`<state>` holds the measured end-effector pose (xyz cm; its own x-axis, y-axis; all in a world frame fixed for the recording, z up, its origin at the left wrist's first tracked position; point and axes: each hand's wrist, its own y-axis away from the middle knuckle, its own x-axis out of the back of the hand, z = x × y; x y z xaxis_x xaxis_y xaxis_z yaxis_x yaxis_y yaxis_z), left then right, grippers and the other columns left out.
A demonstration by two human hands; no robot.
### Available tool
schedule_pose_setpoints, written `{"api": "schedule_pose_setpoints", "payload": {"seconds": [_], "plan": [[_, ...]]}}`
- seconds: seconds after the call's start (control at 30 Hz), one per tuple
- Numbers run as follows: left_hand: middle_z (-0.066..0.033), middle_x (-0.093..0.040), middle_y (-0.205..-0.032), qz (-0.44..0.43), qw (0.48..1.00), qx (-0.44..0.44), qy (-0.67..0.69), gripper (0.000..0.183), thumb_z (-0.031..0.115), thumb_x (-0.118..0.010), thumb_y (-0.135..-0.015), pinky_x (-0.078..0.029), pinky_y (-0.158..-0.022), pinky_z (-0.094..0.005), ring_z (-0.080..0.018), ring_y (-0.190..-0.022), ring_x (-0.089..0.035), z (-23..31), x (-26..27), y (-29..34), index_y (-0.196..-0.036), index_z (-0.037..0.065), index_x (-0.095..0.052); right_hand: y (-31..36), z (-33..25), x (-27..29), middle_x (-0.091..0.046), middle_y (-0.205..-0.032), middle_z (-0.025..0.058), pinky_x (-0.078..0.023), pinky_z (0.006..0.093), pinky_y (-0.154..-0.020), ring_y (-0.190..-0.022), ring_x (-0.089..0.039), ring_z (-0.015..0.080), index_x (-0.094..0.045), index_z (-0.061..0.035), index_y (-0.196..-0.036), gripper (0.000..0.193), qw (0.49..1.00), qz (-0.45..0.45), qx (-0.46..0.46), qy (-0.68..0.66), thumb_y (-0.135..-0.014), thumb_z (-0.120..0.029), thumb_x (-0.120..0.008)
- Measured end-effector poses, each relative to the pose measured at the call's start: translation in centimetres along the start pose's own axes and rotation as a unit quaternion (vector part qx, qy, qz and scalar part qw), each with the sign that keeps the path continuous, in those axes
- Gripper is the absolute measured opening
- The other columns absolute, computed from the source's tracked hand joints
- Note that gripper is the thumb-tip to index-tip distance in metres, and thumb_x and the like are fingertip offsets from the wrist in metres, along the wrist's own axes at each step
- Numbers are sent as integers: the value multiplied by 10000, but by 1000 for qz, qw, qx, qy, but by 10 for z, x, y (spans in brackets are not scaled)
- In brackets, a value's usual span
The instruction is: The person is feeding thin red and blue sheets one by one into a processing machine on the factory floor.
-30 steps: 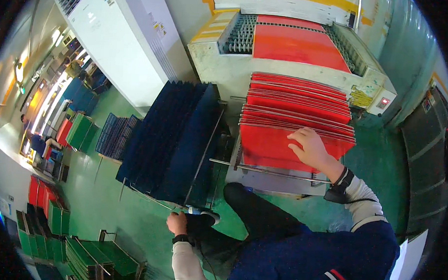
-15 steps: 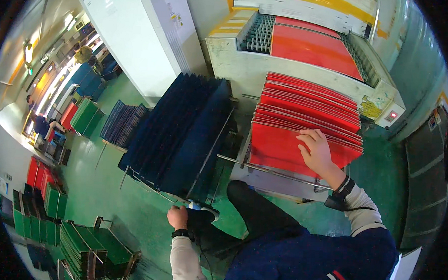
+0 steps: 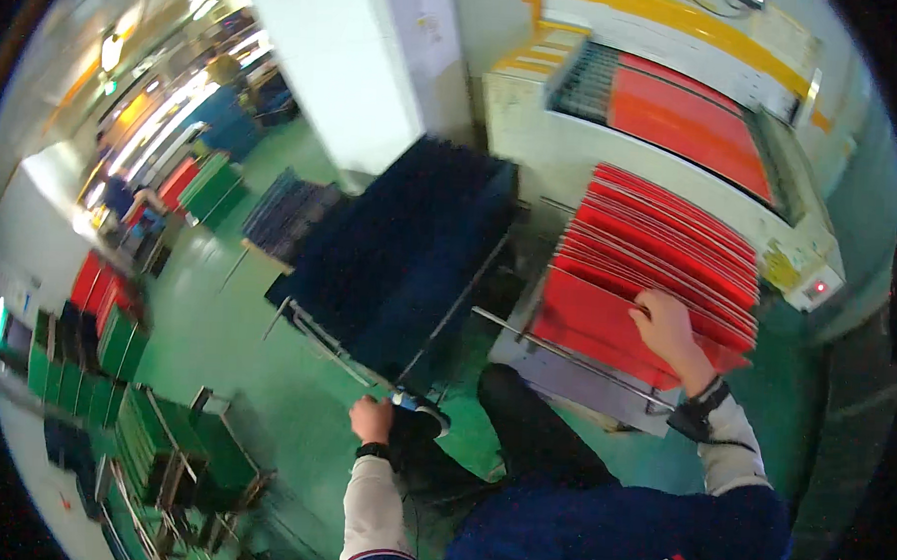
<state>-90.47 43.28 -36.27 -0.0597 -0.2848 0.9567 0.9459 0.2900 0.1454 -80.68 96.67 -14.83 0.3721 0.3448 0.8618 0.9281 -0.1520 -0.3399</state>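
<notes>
In the head view, a stack of red boards (image 3: pixel 589 316) stands on the right, on a gray base (image 3: pixel 550 373). The boards stand on edge, one behind another, and lean a bit. A thin metal bar (image 3: pixel 556 350) runs along their near side.

The right hand (image 3: pixel 665 327) is at the front red board, near its top edge. Its fingers are bent, but I cannot tell if they pinch the board. A dark band (image 3: pixel 706 396) goes around that wrist.

The left hand (image 3: pixel 370 420) is farther left, just beside a knee in dark pants (image 3: pixel 423 449). Its fingers are folded together in a loose fist. It is well apart from the red boards.

Left of the red boards is a big stack of dark blue boards (image 3: pixel 395 248) in a metal rack. Behind the red boards, on the far side, is a pale machine (image 3: pixel 521 108) with a flat red board (image 3: pixel 687 128) lying on top. A tall white cabinet (image 3: pixel 328 70) stands far away, left of the machine. Green boards (image 3: pixel 206 455) stand on the near left, on the green floor (image 3: pixel 201 324).
</notes>
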Motion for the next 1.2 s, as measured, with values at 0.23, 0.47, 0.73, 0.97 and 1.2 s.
{"api": "schedule_pose_setpoints", "payload": {"seconds": [0.23, 0.47, 0.73, 0.97, 1.2], "plan": [[-165, -686, -949, 27, 999, 29, 24, 341, 361, -656, -750, -549, -764, -501, -384, -916, -656, 1, 7, 10, -922, 73, -717, 6, 42, -17, -621, -831, 238, -462, 524, -734, -831, -600, 436, -598, 7, -800, 318, 995, -47, -5, 83, -739, -275, -731], [-159, -690, -1008, -11, 1000, 27, 4, 393, 418, -630, -810, -542, -793, -487, -367, -964, -649, -1, 17, 15, -957, 68, -734, 12, 99, -43, -595, -1106, 221, -436, 468, -925, -1066, -553, 387, -586, 38, -1145, 443, 976, -128, -87, 154, -788, -181, -732], [-143, -694, -1091, -92, 995, 41, 1, 423, 445, -605, -815, -537, -857, -461, -327, -1057, -649, 8, 26, 10, -1005, 92, -738, 7, 88, -40, -574, -1156, 213, -423, 455, -950, -1108, -537, 377, -557, 26, -1206, 430, 973, -153, -136, 110, -817, -121, -667], [-135, -702, -1068, -96, 995, 29, -11, 352, 353, -606, -790, -549, -824, -465, -325, -1016, -666, 6, 25, 5, -979, 91, -744, -7, 74, -29, -585, -1153, 218, -425, 420, -951, -1101, -555, 363, -548, 47, -1206, 426, 963, -189, -176, 82, -813, -81, -650], [-125, -704, -1049, -99, 994, 19, -28, 290, 282, -629, -759, -558, -793, -450, -311, -1015, -667, 5, 20, 0, -946, 94, -745, -7, 74, -30, -602, -1130, 231, -442, 410, -925, -1046, -583, 368, -577, 59, -1155, 398, 971, -151, -175, 67, -803, -93, -683]]}}
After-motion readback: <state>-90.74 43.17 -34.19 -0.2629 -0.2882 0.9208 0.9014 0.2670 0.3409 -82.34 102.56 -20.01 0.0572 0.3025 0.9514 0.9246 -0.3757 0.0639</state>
